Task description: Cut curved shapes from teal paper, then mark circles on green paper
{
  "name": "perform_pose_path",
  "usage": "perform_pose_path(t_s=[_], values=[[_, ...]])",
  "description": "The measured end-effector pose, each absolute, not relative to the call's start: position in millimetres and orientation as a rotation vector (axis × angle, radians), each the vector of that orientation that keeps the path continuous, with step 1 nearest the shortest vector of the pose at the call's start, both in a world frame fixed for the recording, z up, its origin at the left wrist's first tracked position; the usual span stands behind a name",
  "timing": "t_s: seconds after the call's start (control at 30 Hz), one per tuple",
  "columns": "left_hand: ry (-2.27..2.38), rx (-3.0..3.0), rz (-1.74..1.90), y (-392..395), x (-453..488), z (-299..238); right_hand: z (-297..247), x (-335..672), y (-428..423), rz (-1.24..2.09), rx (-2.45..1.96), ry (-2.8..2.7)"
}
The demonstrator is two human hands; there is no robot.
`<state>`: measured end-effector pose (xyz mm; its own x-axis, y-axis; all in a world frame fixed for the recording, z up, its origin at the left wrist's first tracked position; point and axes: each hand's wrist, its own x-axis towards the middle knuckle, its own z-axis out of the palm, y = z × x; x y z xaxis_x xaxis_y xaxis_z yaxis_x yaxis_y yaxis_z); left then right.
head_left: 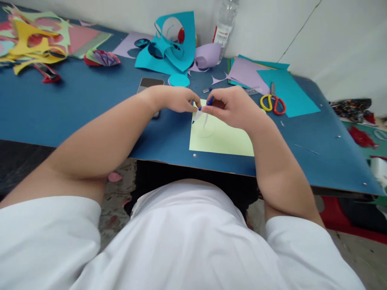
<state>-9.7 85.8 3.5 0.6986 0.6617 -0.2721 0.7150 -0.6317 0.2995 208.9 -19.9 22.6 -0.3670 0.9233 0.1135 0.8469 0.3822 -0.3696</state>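
Over a pale green sheet of paper (223,139), my right hand (231,105) pinches the blue top of a white and blue drawing compass (198,115). The compass is tilted, with its two legs apart and pointing down toward the sheet. My left hand (181,99) reaches in from the other side, its thumb and forefinger closed at the blue joint of one leg. A faint curved pencil line shows on the sheet below the compass. A phone (151,83) lies partly under my left wrist.
Scissors (273,100) with yellow and red handles lie to the right, by blue and lilac sheets (292,90). Behind stand cut blue paper (184,44) and a plastic bottle (224,30). Yellow scraps (33,40) and a folded paper flower (101,57) are at left.
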Motion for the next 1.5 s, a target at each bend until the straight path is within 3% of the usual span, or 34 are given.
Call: perform_pose_path(t_s=[0.2, 0.47, 0.7, 1.5], values=[[1.085, 2.511, -0.211, 98, -8, -5, 25, 224, -10, 0.484, -1.601, -2.234], [1.076, 2.483, -0.201, 95, -10, -1, 19, 260, 16, 0.341, -1.683, -1.999], [1.087, 2.504, -0.185, 100, -12, -6, 10, 267, 28, 0.421, -1.687, -1.816], [1.093, 2.515, -0.194, 103, -12, -9, -1, 263, 32, 0.396, -1.706, -1.899]])
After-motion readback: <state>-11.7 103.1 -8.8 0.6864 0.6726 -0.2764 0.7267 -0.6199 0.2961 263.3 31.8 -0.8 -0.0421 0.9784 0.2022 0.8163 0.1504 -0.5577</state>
